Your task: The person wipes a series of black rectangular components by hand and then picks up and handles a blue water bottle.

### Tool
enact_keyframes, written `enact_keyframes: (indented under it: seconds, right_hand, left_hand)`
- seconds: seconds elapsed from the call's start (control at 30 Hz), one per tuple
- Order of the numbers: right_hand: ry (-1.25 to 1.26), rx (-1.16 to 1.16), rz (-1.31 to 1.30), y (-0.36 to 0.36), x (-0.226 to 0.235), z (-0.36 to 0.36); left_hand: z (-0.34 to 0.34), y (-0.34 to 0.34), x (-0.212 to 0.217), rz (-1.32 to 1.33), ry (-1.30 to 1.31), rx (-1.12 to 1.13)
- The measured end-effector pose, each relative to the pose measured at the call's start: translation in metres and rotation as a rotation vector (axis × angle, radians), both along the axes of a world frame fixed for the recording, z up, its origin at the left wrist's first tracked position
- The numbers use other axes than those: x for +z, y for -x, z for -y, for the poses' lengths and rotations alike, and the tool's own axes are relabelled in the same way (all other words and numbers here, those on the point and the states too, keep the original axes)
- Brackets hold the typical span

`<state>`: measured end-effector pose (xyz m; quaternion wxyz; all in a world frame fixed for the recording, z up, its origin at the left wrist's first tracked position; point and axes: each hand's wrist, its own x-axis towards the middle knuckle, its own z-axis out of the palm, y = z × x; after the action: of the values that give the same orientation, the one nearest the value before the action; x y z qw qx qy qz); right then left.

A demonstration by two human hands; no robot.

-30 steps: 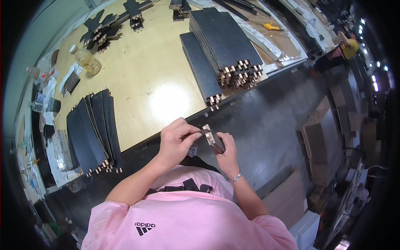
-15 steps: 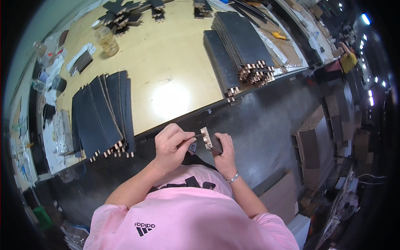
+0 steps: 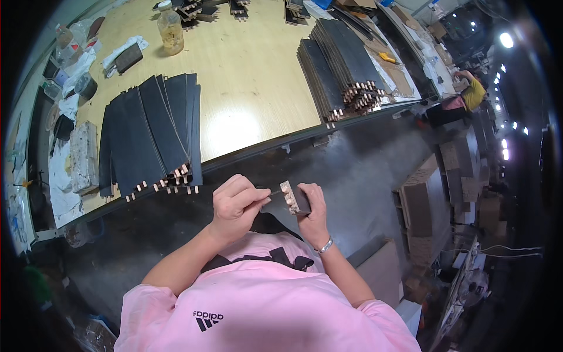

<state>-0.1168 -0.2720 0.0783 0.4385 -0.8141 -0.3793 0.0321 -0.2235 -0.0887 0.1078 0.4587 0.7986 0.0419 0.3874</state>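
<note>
My right hand (image 3: 315,216) is closed around a dark board (image 3: 302,201) in front of my body. The board's pale end face, with wooden dowels (image 3: 288,198) in it, is turned toward my left hand. My left hand (image 3: 233,206) is closed in a pinch on a thin dark stick (image 3: 275,192), which points at that end face. Whether its tip touches the board cannot be made out. Beyond my left hand, dark boards with dowels (image 3: 138,141) lie fanned on the table's near left side.
The pale table (image 3: 246,76) carries a taller stack of dowelled boards (image 3: 346,53) at the right. A jar (image 3: 170,32) and a dark block (image 3: 128,58) stand farther left. Cardboard stacks (image 3: 428,205) are on the floor at right; another person (image 3: 460,102) is far right.
The view has shifted, so the table and its boards sit differently in it. My left hand has drawn back slightly from the board's end; both hands keep their holds.
</note>
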Motion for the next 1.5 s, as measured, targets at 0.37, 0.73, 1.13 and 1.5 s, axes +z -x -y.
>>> enact_keyframes:
  seconds: [0.37,0.73,1.13,1.5]
  right_hand:
    - [0.045,-0.064,0.031,0.011,0.002,0.012]
    - [0.085,-0.104,0.048,-0.038,0.001,0.04]
    - [0.052,-0.158,0.042,-0.067,-0.012,0.069]
    - [0.023,-0.229,-0.045,-0.071,-0.023,0.081]
  left_hand:
    - [0.025,0.008,0.004,0.013,-0.013,0.026]
    - [0.058,-0.036,0.004,-0.02,-0.014,0.044]
    - [0.081,-0.071,0.009,-0.246,0.28,-0.083]
    - [0.078,-0.091,-0.002,-0.29,0.326,-0.034]
